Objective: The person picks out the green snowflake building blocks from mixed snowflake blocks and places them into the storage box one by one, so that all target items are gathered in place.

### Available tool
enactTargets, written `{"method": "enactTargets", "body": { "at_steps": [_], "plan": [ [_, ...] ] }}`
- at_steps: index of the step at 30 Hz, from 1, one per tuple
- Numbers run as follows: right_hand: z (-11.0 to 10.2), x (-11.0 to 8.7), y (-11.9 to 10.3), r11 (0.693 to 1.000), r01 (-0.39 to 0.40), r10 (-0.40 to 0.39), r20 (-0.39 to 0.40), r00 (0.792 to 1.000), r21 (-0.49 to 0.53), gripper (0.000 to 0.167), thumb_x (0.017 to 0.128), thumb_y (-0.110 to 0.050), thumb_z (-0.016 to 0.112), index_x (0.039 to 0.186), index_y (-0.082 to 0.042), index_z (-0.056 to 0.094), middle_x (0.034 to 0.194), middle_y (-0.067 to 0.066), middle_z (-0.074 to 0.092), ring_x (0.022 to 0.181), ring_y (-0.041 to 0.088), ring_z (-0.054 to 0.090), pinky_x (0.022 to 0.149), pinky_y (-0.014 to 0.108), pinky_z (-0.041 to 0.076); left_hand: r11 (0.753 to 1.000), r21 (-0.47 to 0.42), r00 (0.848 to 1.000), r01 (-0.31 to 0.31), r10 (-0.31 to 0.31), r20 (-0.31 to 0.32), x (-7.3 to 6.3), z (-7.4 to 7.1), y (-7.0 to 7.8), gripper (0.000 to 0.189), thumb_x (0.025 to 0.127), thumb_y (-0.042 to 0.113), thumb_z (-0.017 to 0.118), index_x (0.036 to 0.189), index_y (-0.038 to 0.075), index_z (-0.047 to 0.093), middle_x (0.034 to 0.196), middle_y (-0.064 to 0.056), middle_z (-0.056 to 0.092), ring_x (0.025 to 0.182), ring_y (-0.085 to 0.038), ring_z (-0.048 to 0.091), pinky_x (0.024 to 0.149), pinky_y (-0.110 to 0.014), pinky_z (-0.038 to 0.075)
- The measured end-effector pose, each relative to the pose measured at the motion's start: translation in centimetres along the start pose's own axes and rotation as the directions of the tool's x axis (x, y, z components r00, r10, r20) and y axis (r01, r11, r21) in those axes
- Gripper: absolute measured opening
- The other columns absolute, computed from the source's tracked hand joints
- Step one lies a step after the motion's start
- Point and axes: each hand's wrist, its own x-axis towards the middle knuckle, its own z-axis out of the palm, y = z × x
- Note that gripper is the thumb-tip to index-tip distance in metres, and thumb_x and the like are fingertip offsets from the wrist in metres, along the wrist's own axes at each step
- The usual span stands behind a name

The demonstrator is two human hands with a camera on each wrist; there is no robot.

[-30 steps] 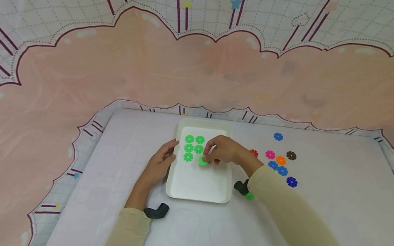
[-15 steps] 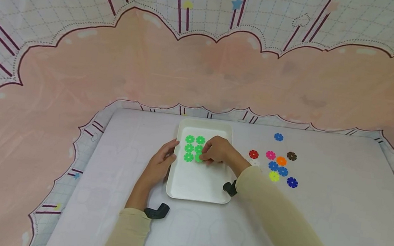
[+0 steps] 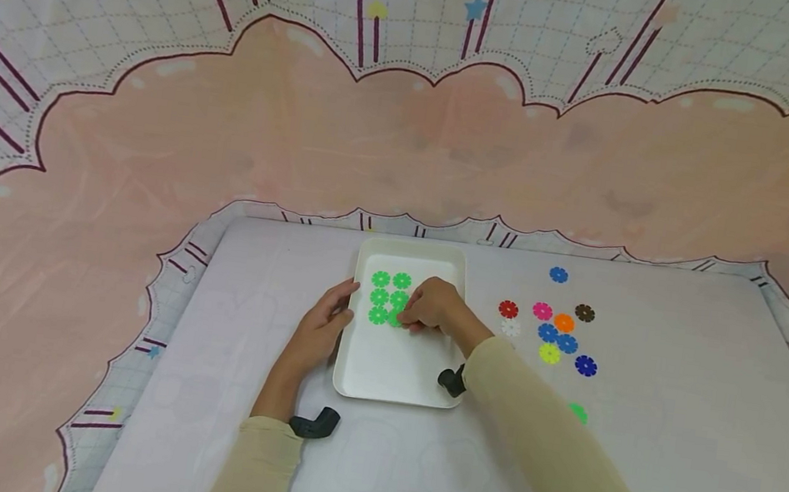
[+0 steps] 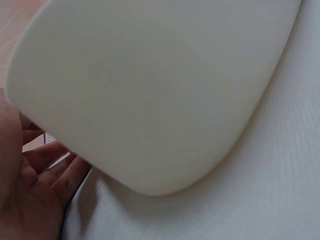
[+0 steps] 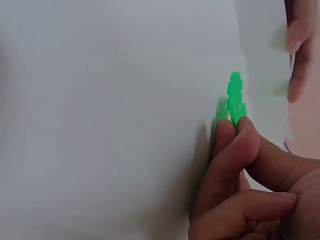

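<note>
The white tray (image 3: 398, 368) lies on the table, with several green snowflake discs (image 3: 379, 297) in two columns inside it. My right hand (image 3: 434, 304) is over the tray, thumb and fingertips pinching a green snowflake disc (image 5: 234, 95) at the near end of the right column. In the right wrist view this disc shows edge-on, close to the tray floor. My left hand (image 3: 317, 326) stays at the tray's left side, its relaxed fingers and thumb touching the rim. The left wrist view shows the tray's outer wall and part of that hand (image 4: 37, 195).
Right of the tray lie loose discs: red (image 3: 508, 309), white (image 3: 510, 327), pink (image 3: 543, 311), orange (image 3: 564, 323), brown (image 3: 585, 313), yellow (image 3: 549, 353), several blue (image 3: 559, 275), and a green one (image 3: 578, 412) partly behind the right sleeve.
My right hand has moved slightly left with the green snowflake disc, bringing it to the right column. The right forearm has shifted left, uncovering more loose discs. My left hand stays put.
</note>
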Motion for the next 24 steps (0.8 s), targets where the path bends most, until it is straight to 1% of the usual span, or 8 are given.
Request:
{"method": "enactTargets", "body": {
  "at_steps": [4,9,11,16,24],
  "plan": [
    [0.2,0.1,0.0,1.000,-0.012,0.012,-0.017,1.000,-0.003,0.018,0.086,-0.019,0.083,0.082,-0.007,0.071,0.063,0.001,0.069,0.053,0.011,0.058,0.048,0.024,0.036,1.000,-0.008,1.000,0.005,-0.005,-0.003,0.0,0.0,0.1,0.047,0.106,0.013,0.049,0.153,0.018,0.047,0.164,0.008,0.035,0.150,-0.021,0.040,0.120,-0.051,0.037],
    [0.2,0.3,-0.1,1.000,-0.012,0.012,-0.030,0.999,-0.007,0.020,0.086,-0.020,0.083,0.077,-0.007,0.072,0.058,0.001,0.067,0.051,0.011,0.060,0.047,0.024,0.037,1.000,-0.012,1.000,-0.001,0.001,-0.003,0.0,0.0,0.1,0.047,0.106,0.013,0.048,0.153,0.018,0.047,0.165,0.006,0.035,0.150,-0.024,0.040,0.120,-0.052,0.038],
    [0.2,0.4,0.0,1.000,-0.008,0.007,-0.037,0.999,-0.029,0.021,0.086,-0.021,0.083,0.075,-0.008,0.072,0.057,0.001,0.066,0.051,0.011,0.060,0.046,0.024,0.038,1.000,-0.013,1.000,-0.002,0.002,-0.003,-0.1,0.1,0.2,0.047,0.106,0.013,0.048,0.153,0.018,0.047,0.165,0.006,0.035,0.150,-0.024,0.039,0.120,-0.051,0.038],
    [0.2,0.8,0.1,0.995,0.002,-0.007,-0.053,0.999,-0.096,0.022,0.085,-0.021,0.085,0.070,-0.009,0.073,0.056,0.000,0.067,0.051,0.010,0.060,0.046,0.024,0.039,1.000,-0.004,1.000,0.004,-0.004,-0.008,0.0,0.1,0.1,0.046,0.106,0.013,0.049,0.152,0.018,0.048,0.164,0.008,0.036,0.150,-0.022,0.039,0.120,-0.050,0.037],
    [0.2,1.1,0.3,0.995,-0.011,0.005,-0.052,0.999,-0.103,0.022,0.083,-0.021,0.086,0.071,-0.009,0.073,0.058,0.001,0.068,0.052,0.010,0.060,0.047,0.023,0.040,1.000,0.013,1.000,0.005,-0.005,-0.010,0.0,0.1,0.1,0.047,0.106,0.013,0.049,0.152,0.019,0.048,0.164,0.008,0.035,0.150,-0.022,0.039,0.121,-0.050,0.037]
  ]
}}
